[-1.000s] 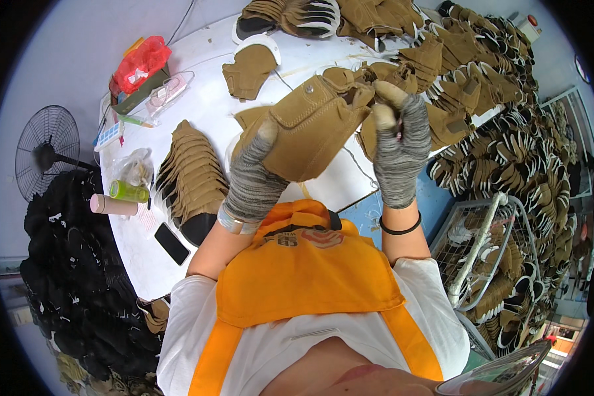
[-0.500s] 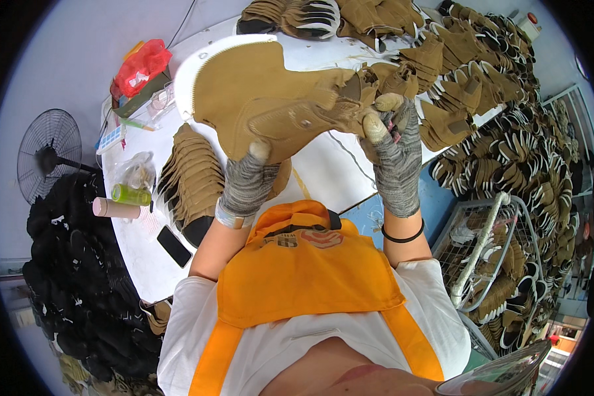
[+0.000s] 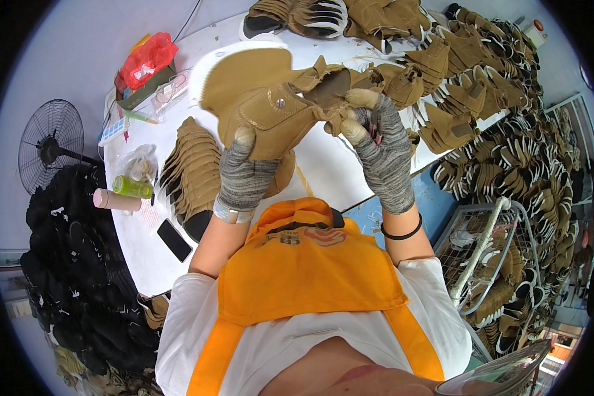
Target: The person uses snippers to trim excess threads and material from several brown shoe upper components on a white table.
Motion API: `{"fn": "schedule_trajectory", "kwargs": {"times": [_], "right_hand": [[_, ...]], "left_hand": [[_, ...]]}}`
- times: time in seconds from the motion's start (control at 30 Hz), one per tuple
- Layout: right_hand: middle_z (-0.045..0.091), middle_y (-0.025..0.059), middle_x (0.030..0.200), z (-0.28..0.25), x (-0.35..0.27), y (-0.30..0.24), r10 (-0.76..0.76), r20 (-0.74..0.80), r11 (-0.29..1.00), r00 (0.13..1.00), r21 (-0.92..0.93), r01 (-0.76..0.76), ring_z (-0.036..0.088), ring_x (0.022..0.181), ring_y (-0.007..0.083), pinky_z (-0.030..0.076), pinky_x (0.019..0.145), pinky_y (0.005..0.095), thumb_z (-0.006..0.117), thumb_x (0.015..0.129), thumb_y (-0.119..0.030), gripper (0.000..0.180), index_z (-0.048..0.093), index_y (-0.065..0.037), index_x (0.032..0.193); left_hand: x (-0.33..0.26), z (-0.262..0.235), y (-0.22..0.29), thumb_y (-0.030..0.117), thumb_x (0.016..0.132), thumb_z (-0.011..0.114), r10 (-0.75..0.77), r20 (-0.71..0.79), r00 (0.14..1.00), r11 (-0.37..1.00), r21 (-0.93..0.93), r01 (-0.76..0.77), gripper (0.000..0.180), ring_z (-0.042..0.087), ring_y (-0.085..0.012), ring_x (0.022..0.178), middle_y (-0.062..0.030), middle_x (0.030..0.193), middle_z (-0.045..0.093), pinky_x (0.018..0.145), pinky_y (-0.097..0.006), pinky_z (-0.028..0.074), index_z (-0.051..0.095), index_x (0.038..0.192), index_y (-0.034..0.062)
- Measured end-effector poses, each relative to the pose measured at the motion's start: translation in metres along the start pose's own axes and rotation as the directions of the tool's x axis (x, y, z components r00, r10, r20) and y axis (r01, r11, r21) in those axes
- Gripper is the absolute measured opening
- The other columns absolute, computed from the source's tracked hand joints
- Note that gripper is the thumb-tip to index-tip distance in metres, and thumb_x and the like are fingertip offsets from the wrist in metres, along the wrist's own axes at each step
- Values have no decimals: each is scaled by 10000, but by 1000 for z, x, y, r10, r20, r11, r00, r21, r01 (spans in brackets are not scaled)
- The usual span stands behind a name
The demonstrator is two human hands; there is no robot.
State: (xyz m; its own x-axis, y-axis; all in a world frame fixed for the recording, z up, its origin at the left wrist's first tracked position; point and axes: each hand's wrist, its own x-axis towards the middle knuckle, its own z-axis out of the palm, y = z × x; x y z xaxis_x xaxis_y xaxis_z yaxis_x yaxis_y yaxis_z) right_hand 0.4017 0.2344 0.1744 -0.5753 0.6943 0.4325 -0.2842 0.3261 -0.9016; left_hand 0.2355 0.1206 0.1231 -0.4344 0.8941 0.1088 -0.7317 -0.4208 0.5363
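Observation:
I hold a tan suede shoe upper [image 3: 264,99] up in front of me with both hands. My left hand [image 3: 244,173], in a grey knit glove, grips its lower edge from below, thumb on the outer face. My right hand [image 3: 383,148], gloved the same way, pinches the folded right end of the upper near its dark inner lining. A small metal stud shows on the upper's face. The piece hangs above the white table [image 3: 330,175].
A fanned stack of tan uppers [image 3: 193,168] lies left on the table, beside a black phone [image 3: 174,239], a green bottle [image 3: 131,187] and a pink tube [image 3: 116,200]. Heaps of finished uppers [image 3: 482,72] fill the right. A fan [image 3: 51,145] stands left, a wire basket [image 3: 488,257] right.
The upper has been turned and spread open: first a folded piece held low between both hands, it now faces me higher up with its stud showing. Both hands rose slightly.

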Motion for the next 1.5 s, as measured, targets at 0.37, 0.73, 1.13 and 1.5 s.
{"fn": "schedule_trajectory", "kwargs": {"times": [0.37, 0.73, 1.13, 1.5], "right_hand": [[581, 28, 946, 0, 0, 0, -222, -217, 958, 951, -231, 171, 567, 844, 106, 471, 776, 239, 585, 906, -76, 186, 519, -46, 1078], [629, 51, 889, 18, -25, 47, -193, 15, 890, 981, -418, 181, 586, 688, 136, 489, 657, 237, 612, 843, -20, 231, 562, -36, 1067], [587, -17, 746, 9, -22, 24, -103, -108, 961, 989, -266, 71, 447, 591, 41, 415, 578, 194, 717, 790, -91, 196, 671, -45, 975], [580, 72, 783, 18, -1, 1, -303, 274, 630, 913, -661, 408, 581, 691, 218, 483, 609, 306, 696, 675, -32, 293, 679, -87, 962]], "left_hand": [[-16, 16, -9, 378, 959, 484, -667, 122, 735, 597, 677, 430, 409, 600, -133, 893, -73, 925, 664, 818, -271, 478, 643, 988, 2], [-13, -14, -43, 6, 926, 454, -79, 241, 967, 665, 736, -129, 387, 546, -247, 1125, -109, 1252, 542, 969, -316, 436, 484, 1307, 69], [-8, 14, -15, 178, 941, 533, 164, 26, 986, 756, 638, -142, 285, 576, -132, 979, -53, 1110, 632, 884, -273, 442, 598, 1175, 28], [-19, 6, -24, 85, 842, 605, 392, 467, 793, -191, 884, -427, 173, 609, -282, 801, -144, 892, 618, 708, -365, 498, 617, 992, 0]]}}
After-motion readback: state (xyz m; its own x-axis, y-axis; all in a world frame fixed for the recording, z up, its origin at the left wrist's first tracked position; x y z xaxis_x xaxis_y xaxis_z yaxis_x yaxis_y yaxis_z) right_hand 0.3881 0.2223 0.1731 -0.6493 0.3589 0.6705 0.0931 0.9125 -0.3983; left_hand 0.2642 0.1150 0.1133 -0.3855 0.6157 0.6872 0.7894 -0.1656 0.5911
